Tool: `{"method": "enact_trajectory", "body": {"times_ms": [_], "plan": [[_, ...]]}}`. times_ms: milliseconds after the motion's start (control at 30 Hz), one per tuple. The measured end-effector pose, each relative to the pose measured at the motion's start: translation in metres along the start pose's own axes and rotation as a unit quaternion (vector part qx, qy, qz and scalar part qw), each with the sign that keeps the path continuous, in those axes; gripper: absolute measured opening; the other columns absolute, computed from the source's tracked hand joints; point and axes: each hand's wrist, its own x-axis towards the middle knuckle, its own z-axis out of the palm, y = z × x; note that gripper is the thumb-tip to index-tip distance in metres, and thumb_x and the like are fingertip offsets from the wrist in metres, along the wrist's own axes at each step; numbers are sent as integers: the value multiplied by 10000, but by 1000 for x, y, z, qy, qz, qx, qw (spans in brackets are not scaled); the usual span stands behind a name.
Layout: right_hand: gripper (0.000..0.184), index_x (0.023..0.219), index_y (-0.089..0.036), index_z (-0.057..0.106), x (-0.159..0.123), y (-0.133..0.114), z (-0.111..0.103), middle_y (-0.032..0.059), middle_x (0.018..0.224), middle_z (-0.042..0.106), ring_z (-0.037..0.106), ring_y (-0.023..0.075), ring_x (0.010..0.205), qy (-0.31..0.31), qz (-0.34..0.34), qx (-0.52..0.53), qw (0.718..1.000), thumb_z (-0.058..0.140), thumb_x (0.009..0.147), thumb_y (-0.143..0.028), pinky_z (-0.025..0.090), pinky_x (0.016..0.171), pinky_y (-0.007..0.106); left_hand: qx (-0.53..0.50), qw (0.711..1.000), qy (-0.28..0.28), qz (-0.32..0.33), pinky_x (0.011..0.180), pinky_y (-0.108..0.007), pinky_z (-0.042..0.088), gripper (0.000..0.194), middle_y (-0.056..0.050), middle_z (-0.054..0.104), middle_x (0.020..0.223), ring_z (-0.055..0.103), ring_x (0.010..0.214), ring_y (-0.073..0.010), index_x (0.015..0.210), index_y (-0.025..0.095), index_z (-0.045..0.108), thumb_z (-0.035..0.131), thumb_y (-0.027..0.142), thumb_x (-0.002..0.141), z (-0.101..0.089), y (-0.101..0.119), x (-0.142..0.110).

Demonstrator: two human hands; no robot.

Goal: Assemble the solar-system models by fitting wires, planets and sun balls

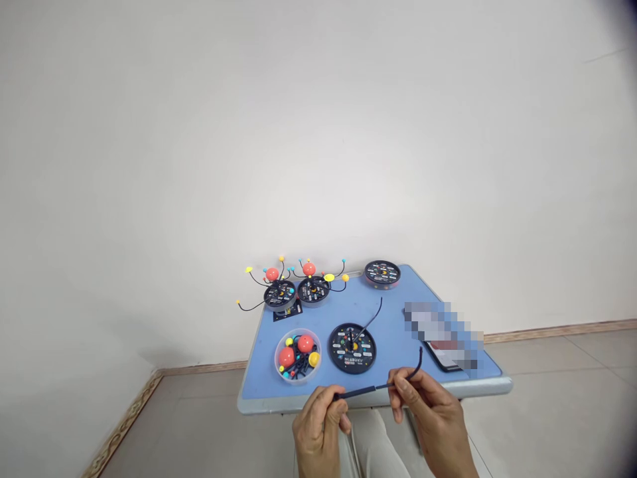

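Note:
Both hands hold one thin black rod (pixel 379 386) with an upturned end, just in front of the near edge of the blue table (pixel 398 302). My left hand (pixel 321 425) pinches its left end. My right hand (pixel 430 415) pinches it nearer the bent right end. Just beyond the hands lies a black round base (pixel 352 348) with one black arm rising from its middle. Left of it sits a clear round dish (pixel 297 356) with red, yellow and small coloured balls and black pieces.
Two assembled models (pixel 279 292) (pixel 313 287) with red centre balls and coloured balls on curved arms stand at the table's far left. Another black base (pixel 382 273) lies at the far right corner. A dark flat item (pixel 448 355), partly blurred, lies at the right. White wall behind, tiled floor.

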Motion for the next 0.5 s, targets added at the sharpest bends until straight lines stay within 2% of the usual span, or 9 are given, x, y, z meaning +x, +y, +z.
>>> {"method": "enact_trajectory", "body": {"times_ms": [133,300,500], "plan": [[312,707,-197,685,-1,-1,1,1,565,604,507,138,458,-6,-11,-6,1000,758,778,-491,458,519,301,8,1000,0,-3,493,-221,484,273,14,600,595,556,468,-119,863,189,740,584,403,928,2,3,0],[299,713,-202,682,-3,-6,2,-8,569,595,502,137,472,14,-6,-6,1000,759,779,-483,455,534,301,8,1000,-12,-21,509,-224,492,299,17,601,572,565,473,-125,854,187,739,582,433,919,2,7,1],[284,704,-211,677,-6,-12,5,-10,567,605,511,134,465,23,-19,-24,999,748,788,-473,447,517,284,-56,992,-18,-113,470,-226,493,346,15,630,589,566,426,-115,841,169,734,618,492,879,4,-1,2]]}}
